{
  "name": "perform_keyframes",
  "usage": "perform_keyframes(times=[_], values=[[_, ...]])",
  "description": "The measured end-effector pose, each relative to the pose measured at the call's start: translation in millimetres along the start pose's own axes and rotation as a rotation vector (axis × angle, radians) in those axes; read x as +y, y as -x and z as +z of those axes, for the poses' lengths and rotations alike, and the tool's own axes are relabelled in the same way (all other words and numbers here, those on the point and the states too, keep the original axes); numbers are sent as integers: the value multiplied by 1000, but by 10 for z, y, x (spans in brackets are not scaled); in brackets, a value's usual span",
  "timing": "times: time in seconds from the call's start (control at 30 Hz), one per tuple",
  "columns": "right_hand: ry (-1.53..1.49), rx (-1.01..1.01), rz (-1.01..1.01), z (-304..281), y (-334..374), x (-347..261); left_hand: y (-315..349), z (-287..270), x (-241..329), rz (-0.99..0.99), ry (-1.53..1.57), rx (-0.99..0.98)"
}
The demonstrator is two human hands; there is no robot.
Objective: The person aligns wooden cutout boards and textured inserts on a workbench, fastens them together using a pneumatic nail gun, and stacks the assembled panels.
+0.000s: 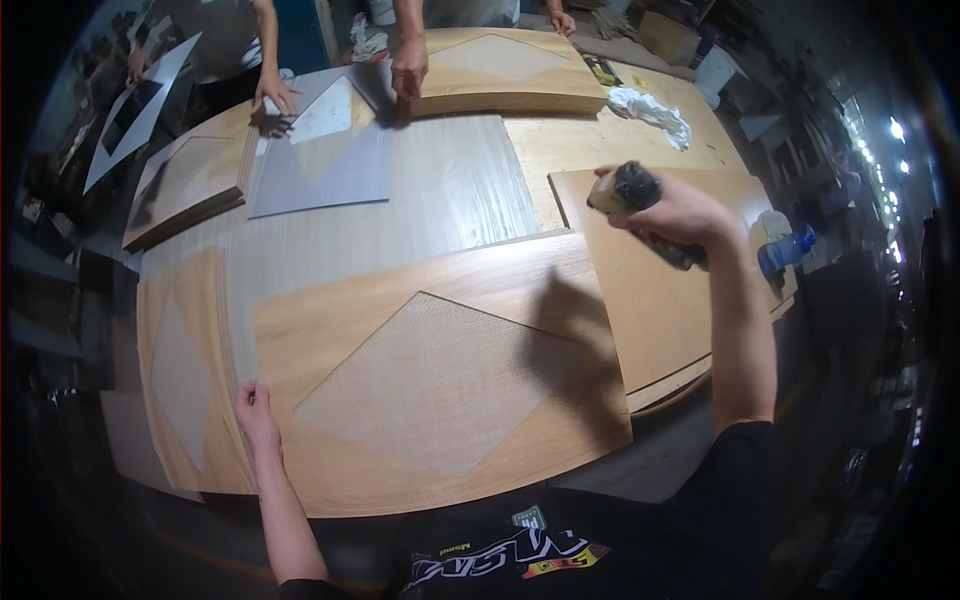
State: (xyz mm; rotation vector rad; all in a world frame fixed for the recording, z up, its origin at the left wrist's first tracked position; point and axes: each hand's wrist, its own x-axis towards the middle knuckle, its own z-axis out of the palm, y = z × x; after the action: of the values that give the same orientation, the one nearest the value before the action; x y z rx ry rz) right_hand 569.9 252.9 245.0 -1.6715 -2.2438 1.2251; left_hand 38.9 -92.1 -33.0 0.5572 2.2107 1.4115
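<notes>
A wood-grain panel (pixel 345 450) lies in front of me, with a pale, woven-textured diamond (pixel 450 385) in its middle. My left hand (pixel 258 415) is at the panel's left edge, its fingers curled together; whether they pinch something small is hidden. Raised over the panel's right side, my right hand (pixel 680 208) grips a pistol-shaped power tool (pixel 628 188) with a black end and a tan body. The tool is tilted and casts a dark shadow on the panel; its exact kind is unclear.
A similar panel stack (pixel 150 310) lies left, another stack (pixel 190 190) far left. Across the table, one co-worker's hand (pixel 275 92) touches a grey sheet (pixel 330 180); another's hand (pixel 409 68) rests by a panel (pixel 500 75). Plain boards (pixel 660 290), a blue bottle (pixel 785 250) and white cloth (pixel 655 113) lie right.
</notes>
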Motion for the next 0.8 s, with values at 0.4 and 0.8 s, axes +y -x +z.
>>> perform_keyframes(times=[0.4, 0.8], values=[[-25, -172, -512, 1052, 2, -2880, 38, 83, 127, 114, 119, -101], [-98, -448, -239, 3335, -1417, -3056, 139, 54, 370, 145, 103, -23]])
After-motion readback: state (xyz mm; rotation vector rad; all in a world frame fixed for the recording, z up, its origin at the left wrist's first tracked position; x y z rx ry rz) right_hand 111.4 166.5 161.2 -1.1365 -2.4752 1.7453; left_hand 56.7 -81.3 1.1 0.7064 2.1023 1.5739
